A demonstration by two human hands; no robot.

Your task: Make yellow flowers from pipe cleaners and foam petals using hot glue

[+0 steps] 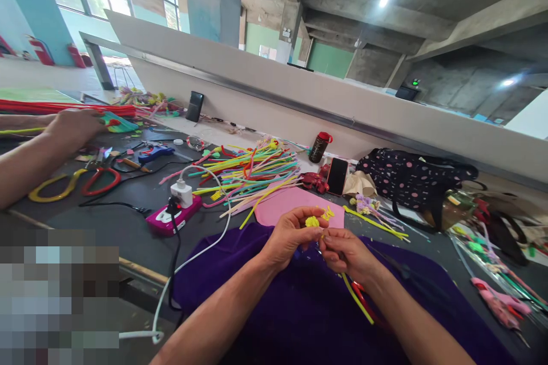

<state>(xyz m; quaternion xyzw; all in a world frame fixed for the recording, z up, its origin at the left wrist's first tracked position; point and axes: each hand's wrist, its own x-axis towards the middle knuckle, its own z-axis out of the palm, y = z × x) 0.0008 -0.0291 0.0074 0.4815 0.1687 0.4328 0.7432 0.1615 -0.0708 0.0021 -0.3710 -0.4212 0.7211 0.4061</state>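
My left hand [291, 235] is closed around a small bunched yellow flower [312, 221], apparently made of pipe cleaner. Close against it, the fingertips of my right hand [347, 250] pinch the yellow pipe cleaner near the flower's base. More curled yellow pieces [327, 213] stand up just behind the fingers. Below my right hand, a yellow pipe cleaner [358, 300] hangs down, and a red-handled tool [362, 292] shows partly beside it; whether that hand holds the tool is hidden. A dark purple cloth [265, 308] lies under both hands, with a pink sheet [278, 205] beyond.
Many coloured pipe cleaners [257, 171] are piled ahead. A pink power strip [173, 218] with a white cable lies left, near scissors [100, 181]. A co-worker's hand [72, 125] rests far left. A phone [338, 175], bottle [319, 148] and dotted bag [411, 179] stand along the back; pink-handled pliers [499, 302] lie right.
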